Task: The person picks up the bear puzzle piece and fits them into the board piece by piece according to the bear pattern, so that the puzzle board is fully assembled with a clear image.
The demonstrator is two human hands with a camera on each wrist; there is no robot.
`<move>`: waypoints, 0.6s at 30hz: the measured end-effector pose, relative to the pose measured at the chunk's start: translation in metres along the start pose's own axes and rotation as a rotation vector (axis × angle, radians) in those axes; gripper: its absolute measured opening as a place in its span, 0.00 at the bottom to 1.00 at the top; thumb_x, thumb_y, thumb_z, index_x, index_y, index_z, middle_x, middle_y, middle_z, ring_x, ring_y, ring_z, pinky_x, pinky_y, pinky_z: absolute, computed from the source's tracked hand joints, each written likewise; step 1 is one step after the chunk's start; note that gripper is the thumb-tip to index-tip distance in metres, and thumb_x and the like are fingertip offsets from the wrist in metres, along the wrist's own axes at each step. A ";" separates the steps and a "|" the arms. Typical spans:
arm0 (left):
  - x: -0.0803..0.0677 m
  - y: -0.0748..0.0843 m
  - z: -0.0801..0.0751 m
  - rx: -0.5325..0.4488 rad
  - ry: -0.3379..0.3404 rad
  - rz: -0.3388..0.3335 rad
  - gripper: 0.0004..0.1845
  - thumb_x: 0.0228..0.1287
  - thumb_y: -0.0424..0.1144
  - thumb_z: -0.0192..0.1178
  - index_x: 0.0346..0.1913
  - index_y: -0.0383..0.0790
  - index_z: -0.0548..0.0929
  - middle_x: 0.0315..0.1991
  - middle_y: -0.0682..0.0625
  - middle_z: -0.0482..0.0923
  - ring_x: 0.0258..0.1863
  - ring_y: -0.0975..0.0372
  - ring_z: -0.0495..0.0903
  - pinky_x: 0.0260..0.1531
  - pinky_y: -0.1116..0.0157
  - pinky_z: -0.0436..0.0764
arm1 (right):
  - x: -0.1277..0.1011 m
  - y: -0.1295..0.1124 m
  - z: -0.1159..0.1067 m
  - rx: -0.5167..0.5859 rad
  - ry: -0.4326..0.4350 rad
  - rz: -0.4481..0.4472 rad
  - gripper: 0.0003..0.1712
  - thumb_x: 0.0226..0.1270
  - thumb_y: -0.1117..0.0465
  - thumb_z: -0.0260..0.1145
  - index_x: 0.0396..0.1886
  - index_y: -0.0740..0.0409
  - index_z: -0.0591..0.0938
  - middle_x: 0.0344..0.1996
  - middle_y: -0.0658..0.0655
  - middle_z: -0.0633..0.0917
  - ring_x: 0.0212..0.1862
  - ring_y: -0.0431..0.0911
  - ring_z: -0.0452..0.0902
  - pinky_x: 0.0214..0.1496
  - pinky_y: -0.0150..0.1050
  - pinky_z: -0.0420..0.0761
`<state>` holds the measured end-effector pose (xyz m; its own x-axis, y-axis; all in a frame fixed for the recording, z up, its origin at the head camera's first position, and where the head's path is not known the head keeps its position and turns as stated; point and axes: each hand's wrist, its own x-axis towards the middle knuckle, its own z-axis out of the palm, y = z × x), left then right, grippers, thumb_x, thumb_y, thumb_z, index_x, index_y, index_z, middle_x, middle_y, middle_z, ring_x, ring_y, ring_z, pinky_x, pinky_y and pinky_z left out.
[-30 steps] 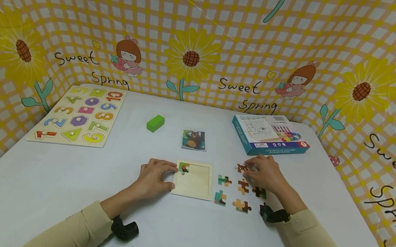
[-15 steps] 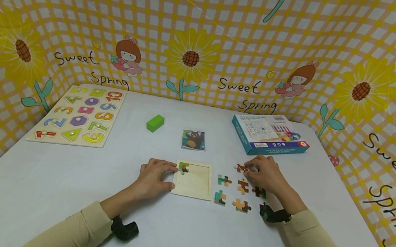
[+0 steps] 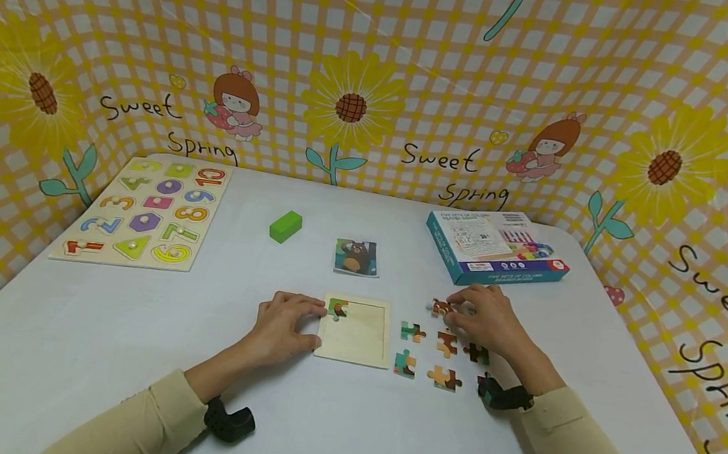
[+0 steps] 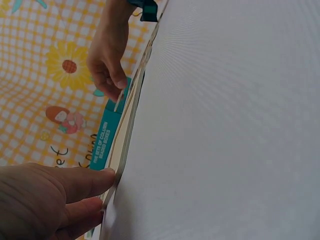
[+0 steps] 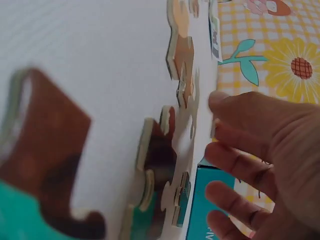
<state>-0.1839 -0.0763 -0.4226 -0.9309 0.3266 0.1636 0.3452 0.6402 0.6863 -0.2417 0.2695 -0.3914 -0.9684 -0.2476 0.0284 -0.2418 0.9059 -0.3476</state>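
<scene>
A square wooden puzzle tray lies in front of me with one green-and-brown piece set in its top left corner. My left hand rests against the tray's left edge, fingertips touching the tray rim. To the right, my right hand pinches a brown puzzle piece and tips it up off the table; from the left wrist the brown piece shows edge-on in the right hand. Several loose pieces lie between tray and right hand. The right wrist view shows curled fingers beside loose pieces.
A bear picture card lies behind the tray, a green block to its left. A teal box sits at the back right, a number-shape board at the back left. Patterned cloth walls surround the white table.
The right hand's brown piece has lifted slightly and shifted a little left. The left hand and tray have stayed put.
</scene>
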 end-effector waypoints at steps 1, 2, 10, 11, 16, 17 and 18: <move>0.000 0.000 0.000 0.000 -0.001 -0.001 0.21 0.45 0.38 0.67 0.47 0.42 0.80 0.53 0.55 0.72 0.54 0.56 0.60 0.49 0.51 0.52 | -0.001 -0.003 -0.001 0.011 -0.002 -0.001 0.18 0.53 0.53 0.67 0.43 0.55 0.82 0.45 0.60 0.77 0.52 0.58 0.60 0.49 0.56 0.62; 0.000 0.000 0.000 -0.001 -0.001 -0.002 0.22 0.45 0.38 0.67 0.47 0.42 0.80 0.53 0.55 0.72 0.54 0.56 0.60 0.49 0.51 0.52 | -0.001 -0.006 -0.002 0.023 -0.003 0.003 0.18 0.53 0.53 0.67 0.43 0.55 0.82 0.45 0.60 0.77 0.52 0.57 0.59 0.49 0.56 0.62; 0.000 0.000 0.000 0.002 0.008 0.007 0.22 0.44 0.38 0.67 0.47 0.42 0.80 0.53 0.53 0.72 0.54 0.54 0.60 0.48 0.51 0.52 | -0.004 -0.029 0.000 0.018 0.043 -0.048 0.17 0.52 0.55 0.68 0.42 0.55 0.82 0.42 0.57 0.79 0.48 0.54 0.62 0.47 0.53 0.63; 0.000 0.000 0.000 0.000 0.010 0.009 0.22 0.44 0.38 0.67 0.47 0.42 0.80 0.53 0.53 0.72 0.53 0.54 0.60 0.48 0.51 0.52 | -0.005 -0.032 0.001 0.020 0.044 -0.052 0.17 0.52 0.55 0.68 0.42 0.55 0.82 0.41 0.57 0.79 0.47 0.53 0.62 0.46 0.52 0.64; 0.001 -0.001 0.001 -0.001 0.019 0.021 0.22 0.44 0.38 0.67 0.47 0.41 0.80 0.52 0.52 0.73 0.53 0.54 0.60 0.47 0.51 0.53 | -0.006 -0.048 0.004 0.025 0.045 -0.081 0.16 0.52 0.54 0.68 0.41 0.53 0.83 0.41 0.54 0.79 0.45 0.51 0.62 0.43 0.49 0.64; 0.001 -0.001 0.001 -0.002 0.016 0.017 0.22 0.44 0.38 0.67 0.47 0.41 0.80 0.52 0.52 0.73 0.53 0.54 0.60 0.47 0.51 0.52 | -0.006 -0.052 0.006 0.023 0.046 -0.089 0.16 0.51 0.53 0.68 0.41 0.53 0.83 0.40 0.53 0.79 0.44 0.51 0.62 0.43 0.48 0.64; 0.001 -0.001 0.001 -0.002 0.013 0.014 0.22 0.44 0.38 0.67 0.47 0.41 0.80 0.52 0.52 0.73 0.53 0.54 0.60 0.47 0.51 0.52 | -0.006 -0.055 0.007 0.019 0.048 -0.100 0.16 0.51 0.53 0.68 0.40 0.53 0.83 0.40 0.53 0.79 0.44 0.51 0.62 0.43 0.48 0.64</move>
<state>-0.1850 -0.0757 -0.4238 -0.9274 0.3264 0.1829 0.3583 0.6339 0.6854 -0.2222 0.2186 -0.3789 -0.9415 -0.3190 0.1086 -0.3363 0.8709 -0.3582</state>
